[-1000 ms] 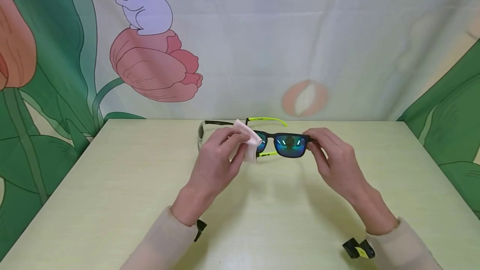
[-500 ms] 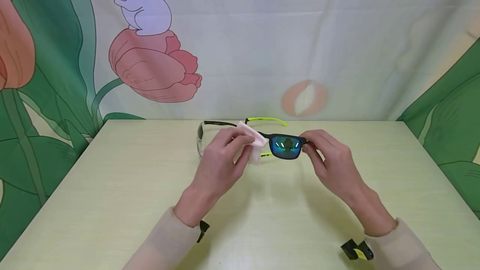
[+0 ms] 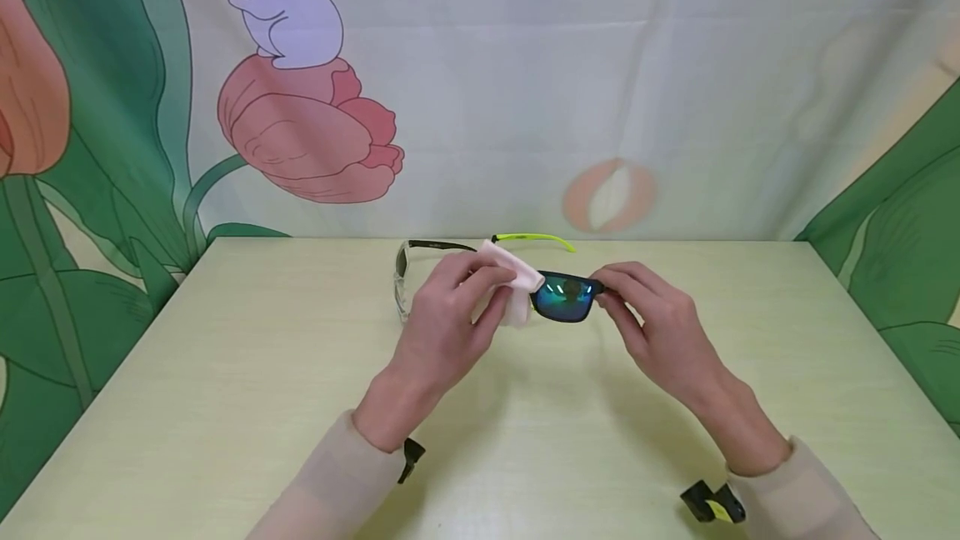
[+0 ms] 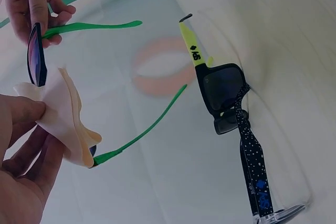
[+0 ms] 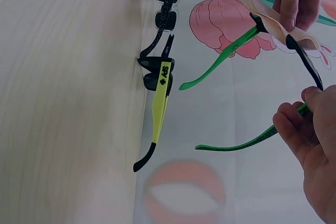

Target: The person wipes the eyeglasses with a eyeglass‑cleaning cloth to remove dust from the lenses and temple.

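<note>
Held in the air above the table are dark-framed sunglasses (image 3: 565, 298) with blue-green mirrored lenses; their green temples (image 5: 226, 59) extend away from the hands. My left hand (image 3: 450, 319) pinches a pale pink cloth (image 4: 65, 119) folded over one lens, which it mostly hides. At the other end, my right hand (image 3: 671, 332) grips the frame's corner by the hinge, thumb and fingers around the green temple, as the right wrist view shows. The lens nearer my right hand is uncovered.
Behind my left hand, sunglasses with a clear frame (image 3: 400, 282) and dark temples stand on the table (image 3: 262, 373). Beside them are black sunglasses with yellow temples (image 3: 536, 237), mostly hidden in the head view. A printed curtain (image 3: 480, 107) hangs behind the table's far edge.
The held sunglasses and my right hand have shifted left and slightly down. My left hand with the cloth has moved a little right, so the cloth now hides the bridge too.
</note>
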Demonstrator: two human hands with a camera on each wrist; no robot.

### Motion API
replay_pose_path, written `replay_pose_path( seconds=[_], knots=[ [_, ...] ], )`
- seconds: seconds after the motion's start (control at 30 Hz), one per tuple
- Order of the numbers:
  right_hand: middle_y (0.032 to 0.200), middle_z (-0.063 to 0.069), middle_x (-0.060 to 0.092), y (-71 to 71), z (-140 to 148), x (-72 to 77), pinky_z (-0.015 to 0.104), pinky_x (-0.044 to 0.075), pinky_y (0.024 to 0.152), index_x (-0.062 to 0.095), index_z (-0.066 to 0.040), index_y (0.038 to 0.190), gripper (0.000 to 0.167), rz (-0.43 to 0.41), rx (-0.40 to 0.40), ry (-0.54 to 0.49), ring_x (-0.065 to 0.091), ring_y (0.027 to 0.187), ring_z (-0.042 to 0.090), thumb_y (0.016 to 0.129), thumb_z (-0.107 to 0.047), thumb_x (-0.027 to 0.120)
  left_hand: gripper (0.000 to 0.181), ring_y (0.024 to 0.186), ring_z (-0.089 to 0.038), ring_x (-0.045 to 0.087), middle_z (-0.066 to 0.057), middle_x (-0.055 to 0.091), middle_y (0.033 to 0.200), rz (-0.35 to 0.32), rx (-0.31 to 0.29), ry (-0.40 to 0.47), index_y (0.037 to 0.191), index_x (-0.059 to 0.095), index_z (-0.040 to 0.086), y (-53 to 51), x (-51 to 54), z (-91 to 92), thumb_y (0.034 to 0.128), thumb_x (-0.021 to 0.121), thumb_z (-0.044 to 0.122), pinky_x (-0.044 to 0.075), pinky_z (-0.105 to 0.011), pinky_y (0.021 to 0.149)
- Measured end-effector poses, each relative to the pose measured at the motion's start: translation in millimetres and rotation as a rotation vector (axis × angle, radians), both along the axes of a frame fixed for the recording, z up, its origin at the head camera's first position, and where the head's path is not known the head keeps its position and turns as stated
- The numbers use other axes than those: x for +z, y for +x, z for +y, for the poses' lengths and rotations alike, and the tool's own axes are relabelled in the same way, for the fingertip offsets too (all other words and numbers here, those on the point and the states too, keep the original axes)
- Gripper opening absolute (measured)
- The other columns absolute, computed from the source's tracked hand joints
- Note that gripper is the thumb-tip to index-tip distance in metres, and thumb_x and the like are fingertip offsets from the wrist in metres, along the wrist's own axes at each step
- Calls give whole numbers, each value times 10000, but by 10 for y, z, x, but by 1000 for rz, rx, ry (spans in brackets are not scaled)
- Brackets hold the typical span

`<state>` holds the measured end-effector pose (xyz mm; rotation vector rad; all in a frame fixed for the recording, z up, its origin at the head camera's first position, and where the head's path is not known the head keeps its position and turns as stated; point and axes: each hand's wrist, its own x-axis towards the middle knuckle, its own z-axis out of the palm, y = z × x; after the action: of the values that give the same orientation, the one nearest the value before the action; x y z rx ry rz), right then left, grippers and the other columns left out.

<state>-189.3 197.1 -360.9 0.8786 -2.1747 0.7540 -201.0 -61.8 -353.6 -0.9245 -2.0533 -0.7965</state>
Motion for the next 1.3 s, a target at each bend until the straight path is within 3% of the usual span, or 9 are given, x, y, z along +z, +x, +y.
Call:
replay_pose_path(
  seconds=[0.13, 0.33, 0.53, 0.67, 0.77, 0.83, 1.0, 1.17, 1.3],
  knots=[
    [1069, 78, 688, -17, -9, 0, 288, 595, 781, 742, -4, 1089, 344, 51, 54, -9, 692, 929, 195, 786, 145, 809, 163, 976, -281, 632, -128, 673, 1051, -2, 0, 7, 1020, 760, 11, -6, 21, 11, 866, 800, -21, 586, -345, 784],
    [1070, 75, 685, -39, 24, -9, 296, 595, 738, 758, -34, 1099, 335, 81, 109, 10, 688, 906, 206, 794, 90, 821, 155, 965, -279, 615, -125, 657, 1038, -17, -23, 1, 1023, 759, 18, -25, 39, 0, 876, 789, -20, 566, -345, 786],
    [1079, 86, 682, -57, 77, 8, 329, 599, 747, 752, -44, 1110, 383, 98, 141, 31, 688, 904, 225, 766, 100, 843, 172, 1032, -298, 586, -105, 649, 1099, -73, -66, -109, 1069, 779, 57, -44, 45, -48, 900, 778, 23, 484, -433, 943],
    [1075, 88, 686, -61, 91, 11, 323, 600, 747, 753, -47, 1115, 185, 99, 151, 43, 693, 908, 233, 938, -100, 748, 183, 1091, -299, 575, -77, 650, 1138, -116, -62, -196, 1098, 783, 90, -32, 27, -72, 918, 768, 62, 431, -497, 974],
    [1063, 92, 691, -60, 92, 0, 297, 589, 744, 758, -54, 1113, 290, 85, 162, 30, 695, 906, 242, 1037, -284, 599, 154, 1110, -276, 566, -48, 651, 1146, -139, -63, -234, 1088, 770, 111, -23, 13, -79, 937, 757, 88, 403, -496, 949],
    [1067, 95, 692, -61, 91, -7, 276, 581, 753, 759, -54, 1114, 330, 75, 171, 23, 697, 909, 244, 1052, -314, 566, 125, 1104, -256, 562, -28, 655, 1134, -147, -66, -258, 1068, 754, 119, -17, 4, -82, 946, 749, 97, 394, -497, 937],
    [1125, 105, 692, -60, 89, -21, 239, 563, 810, 751, -52, 1154, 184, 40, 201, 13, 702, 962, 250, 991, -119, 700, 83, 1076, -229, 567, 2, 658, 1079, -147, -71, -313, 1042, 706, 128, -3, -24, -80, 963, 726, 111, 401, -515, 926],
    [1197, 104, 671, -56, 78, -28, 220, 551, 835, 732, -62, 1203, 478, 18, 196, 22, 693, 974, 217, 787, 169, 780, 82, 987, -209, 578, 18, 642, 1010, -141, -75, -320, 1021, 682, 121, -9, -62, -75, 958, 730, 100, 415, -488, 917],
    [1245, 104, 632, -45, 77, -36, 184, 554, 803, 685, -28, 1224, 418, -51, 174, -26, 691, 912, 159, 856, 170, 706, 87, 961, -203, 585, 19, 629, 988, -128, -74, -316, 1010, 680, 113, -27, -85, -84, 950, 737, 88, 432, -455, 911]
  ],
)
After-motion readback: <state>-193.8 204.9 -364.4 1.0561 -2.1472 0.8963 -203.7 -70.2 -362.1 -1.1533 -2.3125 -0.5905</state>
